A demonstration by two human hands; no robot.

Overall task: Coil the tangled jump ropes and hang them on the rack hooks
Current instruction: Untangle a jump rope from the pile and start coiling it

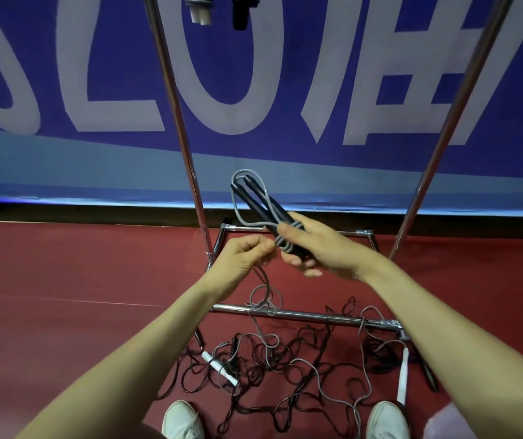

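The grey jump rope [233, 198] was held up in front of the rack, its two black handles [258, 205] gripped together in my right hand [320, 248] with a few turns round them. My left hand [247, 253] pinched the cord just beside. The tail ran down over the rack's lower bar [317, 316] into the floor tangle [285, 365]. I judged a pull could snag there, dragging other ropes up or loosening the wraps.
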